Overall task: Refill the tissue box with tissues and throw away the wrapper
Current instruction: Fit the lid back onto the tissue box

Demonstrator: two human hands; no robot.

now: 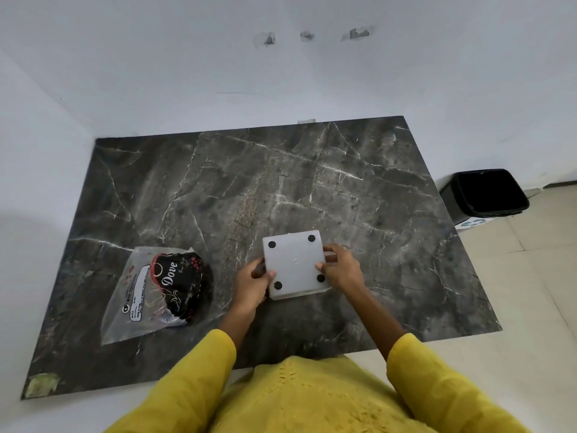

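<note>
A white square tissue box (295, 264) lies upside down on the dark marble tabletop (312, 182), its flat base with black round feet facing up. My left hand (254, 281) grips its left side, thumb on the base near a foot. My right hand (342, 268) grips its right side, fingers curled over the edge. To the left lies a clear plastic wrapper (156, 292) with black and red Dove printing, flat and crumpled on the table. I cannot tell whether tissues are inside the box.
A black waste bin (487, 195) with a dark liner stands on the tiled floor beyond the table's right edge. White walls close in behind and on the left. A scrap of greenish tape (42, 384) sticks to the table's near left corner.
</note>
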